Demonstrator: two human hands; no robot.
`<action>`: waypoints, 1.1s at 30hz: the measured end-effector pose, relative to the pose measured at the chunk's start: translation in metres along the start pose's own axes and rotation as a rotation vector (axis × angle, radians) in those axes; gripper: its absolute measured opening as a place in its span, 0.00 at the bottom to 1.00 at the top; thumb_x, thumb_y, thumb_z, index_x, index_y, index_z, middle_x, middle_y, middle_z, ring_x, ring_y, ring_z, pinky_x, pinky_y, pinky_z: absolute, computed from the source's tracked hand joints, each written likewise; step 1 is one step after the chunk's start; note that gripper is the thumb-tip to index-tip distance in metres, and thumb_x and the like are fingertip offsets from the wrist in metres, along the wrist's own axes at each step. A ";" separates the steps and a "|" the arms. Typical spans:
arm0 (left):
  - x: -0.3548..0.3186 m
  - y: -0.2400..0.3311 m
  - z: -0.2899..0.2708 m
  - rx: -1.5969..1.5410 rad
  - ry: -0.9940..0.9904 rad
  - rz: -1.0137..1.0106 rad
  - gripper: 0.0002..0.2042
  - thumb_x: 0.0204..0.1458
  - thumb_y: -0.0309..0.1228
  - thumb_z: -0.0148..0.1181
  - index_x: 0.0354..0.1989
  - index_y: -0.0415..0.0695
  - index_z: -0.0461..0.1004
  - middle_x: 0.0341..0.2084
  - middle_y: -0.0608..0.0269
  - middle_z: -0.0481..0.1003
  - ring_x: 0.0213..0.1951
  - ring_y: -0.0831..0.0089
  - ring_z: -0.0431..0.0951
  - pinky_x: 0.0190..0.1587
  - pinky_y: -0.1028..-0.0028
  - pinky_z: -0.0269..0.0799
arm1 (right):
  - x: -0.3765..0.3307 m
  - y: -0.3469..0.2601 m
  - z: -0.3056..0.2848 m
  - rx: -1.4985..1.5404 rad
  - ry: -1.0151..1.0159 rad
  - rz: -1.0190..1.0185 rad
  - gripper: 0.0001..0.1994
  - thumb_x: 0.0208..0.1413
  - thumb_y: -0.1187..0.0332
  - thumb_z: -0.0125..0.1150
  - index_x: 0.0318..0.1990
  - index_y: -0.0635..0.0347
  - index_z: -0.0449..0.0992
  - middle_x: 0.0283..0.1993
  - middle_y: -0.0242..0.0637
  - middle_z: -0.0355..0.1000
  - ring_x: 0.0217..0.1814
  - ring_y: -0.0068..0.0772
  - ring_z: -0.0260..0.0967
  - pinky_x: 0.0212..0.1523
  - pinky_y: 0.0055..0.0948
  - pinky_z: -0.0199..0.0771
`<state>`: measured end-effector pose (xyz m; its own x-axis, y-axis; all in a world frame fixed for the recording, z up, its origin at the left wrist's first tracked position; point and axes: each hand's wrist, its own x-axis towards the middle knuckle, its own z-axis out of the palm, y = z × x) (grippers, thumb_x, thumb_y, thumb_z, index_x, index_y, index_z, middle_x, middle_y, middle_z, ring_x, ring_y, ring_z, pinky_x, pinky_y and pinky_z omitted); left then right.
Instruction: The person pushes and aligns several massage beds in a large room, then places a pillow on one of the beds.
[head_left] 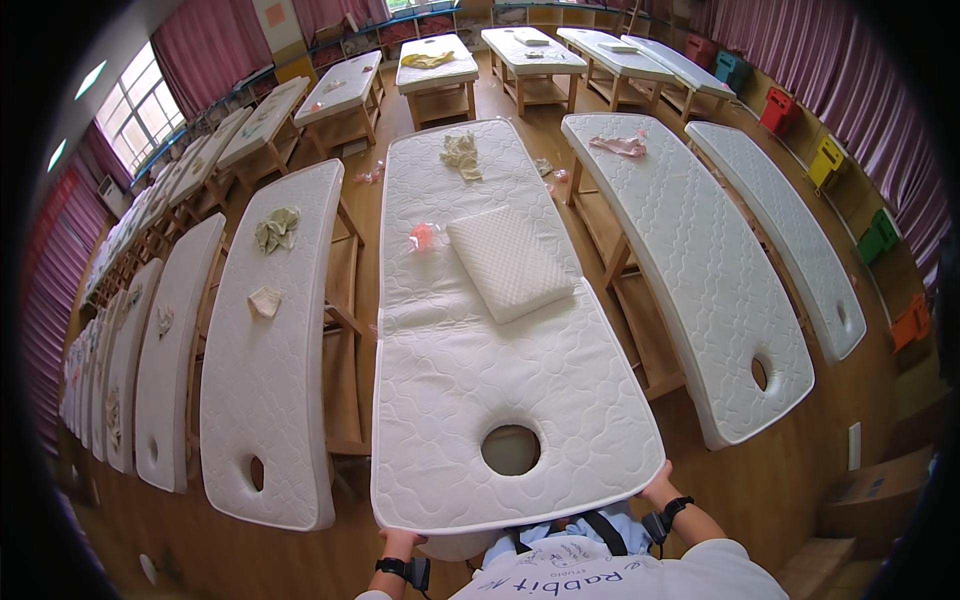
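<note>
Left hand (400,541) and right hand (661,487) gripping white quilted mattress (470,380) edge, wooden-floored room (770,490) of beds.

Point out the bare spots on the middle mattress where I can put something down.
On the mattress, the widest free patch lies between the pillow and the face hole. A smaller one lies between the crumpled cloth and the pillow. It is crowded around the pillow and pink wrapper, and at the near edge gripped by the left hand and right hand.
</note>
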<state>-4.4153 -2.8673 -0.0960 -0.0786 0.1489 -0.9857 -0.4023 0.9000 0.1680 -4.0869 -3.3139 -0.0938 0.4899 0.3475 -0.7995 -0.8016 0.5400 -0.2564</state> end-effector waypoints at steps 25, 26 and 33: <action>-0.086 -0.074 0.055 2.383 0.029 1.384 0.51 0.26 0.55 0.69 0.64 0.67 0.45 0.63 0.41 0.33 0.58 0.22 0.35 0.46 0.26 0.41 | 0.001 0.020 0.052 -2.481 0.278 -0.367 0.54 0.32 0.48 0.70 0.65 0.37 0.39 0.67 0.60 0.23 0.68 0.66 0.19 0.48 0.83 0.29; -0.090 -0.075 0.060 2.394 0.000 1.349 0.51 0.26 0.55 0.69 0.64 0.67 0.44 0.63 0.41 0.33 0.58 0.23 0.34 0.45 0.25 0.40 | -0.004 0.014 0.060 -2.461 0.271 -0.324 0.54 0.31 0.49 0.71 0.65 0.37 0.38 0.67 0.60 0.23 0.68 0.66 0.19 0.48 0.83 0.28; -0.068 -0.064 0.038 2.100 -0.156 1.661 0.41 0.30 0.58 0.63 0.59 0.62 0.59 0.63 0.50 0.46 0.60 0.32 0.40 0.49 0.27 0.30 | -0.013 0.001 0.057 -2.464 0.190 -0.505 0.51 0.33 0.43 0.65 0.65 0.36 0.41 0.68 0.56 0.28 0.70 0.61 0.22 0.49 0.81 0.27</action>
<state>-4.3492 -2.9195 -0.0402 0.7654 0.5967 -0.2413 0.6410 -0.7401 0.2031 -4.0746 -3.2745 -0.0528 0.7561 0.4223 -0.5000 0.4322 -0.8959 -0.1030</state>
